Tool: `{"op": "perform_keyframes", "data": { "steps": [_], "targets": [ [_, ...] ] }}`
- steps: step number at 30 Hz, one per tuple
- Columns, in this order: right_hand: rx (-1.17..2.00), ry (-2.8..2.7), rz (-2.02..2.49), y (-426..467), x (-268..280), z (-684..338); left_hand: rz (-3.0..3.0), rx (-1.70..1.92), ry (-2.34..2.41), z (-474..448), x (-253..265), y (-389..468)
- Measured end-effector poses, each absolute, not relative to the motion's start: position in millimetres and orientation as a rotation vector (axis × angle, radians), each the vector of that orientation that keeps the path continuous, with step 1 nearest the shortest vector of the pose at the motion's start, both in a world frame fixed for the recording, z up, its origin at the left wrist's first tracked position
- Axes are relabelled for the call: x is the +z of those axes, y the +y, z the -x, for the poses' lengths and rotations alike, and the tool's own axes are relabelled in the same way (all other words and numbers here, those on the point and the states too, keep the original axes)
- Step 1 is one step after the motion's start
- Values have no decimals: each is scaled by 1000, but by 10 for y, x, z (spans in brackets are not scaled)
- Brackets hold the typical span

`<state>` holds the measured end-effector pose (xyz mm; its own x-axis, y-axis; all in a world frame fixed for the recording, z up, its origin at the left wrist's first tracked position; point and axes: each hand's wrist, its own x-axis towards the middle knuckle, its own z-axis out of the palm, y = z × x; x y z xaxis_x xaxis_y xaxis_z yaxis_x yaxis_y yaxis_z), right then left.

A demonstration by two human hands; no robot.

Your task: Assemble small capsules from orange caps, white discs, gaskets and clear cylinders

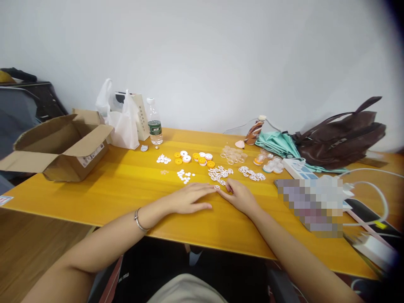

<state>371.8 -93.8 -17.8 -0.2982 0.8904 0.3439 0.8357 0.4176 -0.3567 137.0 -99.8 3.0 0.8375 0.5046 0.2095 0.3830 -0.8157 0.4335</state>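
Note:
My left hand [189,198] lies palm down over the table with its fingers stretched out and thumb apart; it is open. The tip of its index finger is at a small white openwork piece [217,187]. From the other side, my right hand [241,197] touches the same piece with a stretched index finger, its other fingers partly curled. Just beyond are a heap of similar white openwork pieces [217,173] and a second heap [252,173]. Small white discs [183,176] lie beyond my left hand. Yellow and white round wheels [203,159] are grouped farther back.
White pegged parts [163,159] and clear rings [232,155] lie on the wooden table [132,193]. An open cardboard box [91,158] and a water bottle [155,126] stand left. At right are a brown bag [341,139], a power strip [298,169] and cables.

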Motion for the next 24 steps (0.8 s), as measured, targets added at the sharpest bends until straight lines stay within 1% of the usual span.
{"op": "perform_keyframes", "data": {
  "steps": [3, 5, 7, 11, 14, 17, 21, 24],
  "targets": [
    [154, -2194, 1472, -917, -202, -3731, -2610, 819, 891, -1226, 93, -800],
    [159, -2200, 1476, -908, -216, -3741, -2488, 1029, 1189, -1020, 147, -577],
    [164, -2199, 1476, -904, -221, -3748, -2281, 1011, 1622, -746, 198, -331],
    [183, -2203, 1465, -904, -210, -3748, -2155, 917, 1886, -236, 191, 28],
    [190, -2214, 1462, -906, -195, -3745, -2093, 806, 1951, -76, 77, 128],
    [193, -2221, 1461, -906, -190, -3748, -2069, 782, 1963, -77, -6, 144],
    [196, -2224, 1451, -902, -198, -3757, -2078, 838, 1931, -187, 65, 45],
    [197, -2225, 1450, -895, -211, -3763, -2141, 882, 1777, -431, 170, -174]
  ]
}}
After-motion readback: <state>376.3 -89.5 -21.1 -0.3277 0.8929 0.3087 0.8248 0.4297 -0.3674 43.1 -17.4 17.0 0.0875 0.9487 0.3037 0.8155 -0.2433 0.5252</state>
